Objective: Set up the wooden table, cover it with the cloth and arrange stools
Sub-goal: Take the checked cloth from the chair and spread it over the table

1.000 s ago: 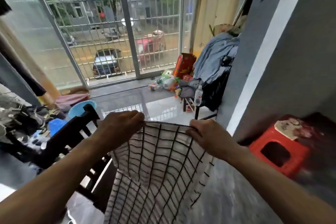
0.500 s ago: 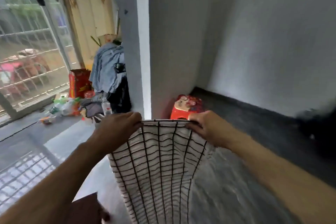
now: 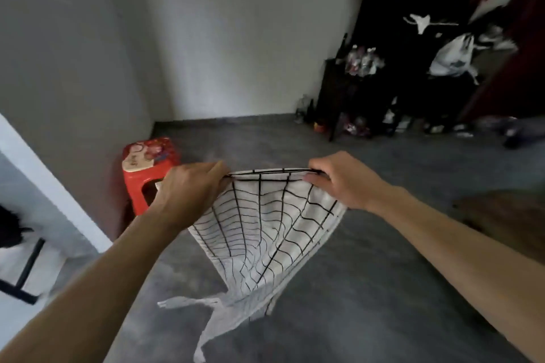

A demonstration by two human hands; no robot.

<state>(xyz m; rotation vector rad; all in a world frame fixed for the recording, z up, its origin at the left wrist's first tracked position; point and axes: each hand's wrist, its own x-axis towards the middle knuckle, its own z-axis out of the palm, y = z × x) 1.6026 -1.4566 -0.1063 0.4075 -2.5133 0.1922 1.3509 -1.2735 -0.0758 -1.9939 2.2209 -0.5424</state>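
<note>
White black-gridded cloth (image 3: 265,233) (hanging, top edge taut) beside red stool (image 3: 149,168)

We hold the cloth (image 3: 265,224) up by its top edge, our left hand (image 3: 188,188) and right hand (image 3: 342,180) each pinching a corner, fingers curled over the hem. It is white with a black grid and hangs down in folds, its lower tail trailing above or on the grey floor (image 3: 383,274); we cannot tell which. A red stool (image 3: 147,168) stands by the wall (image 3: 88,53), just beyond our left hand. At the far right sits a dark cluttered shelf (image 3: 362,88), blurred, with what may be bottles.
</note>
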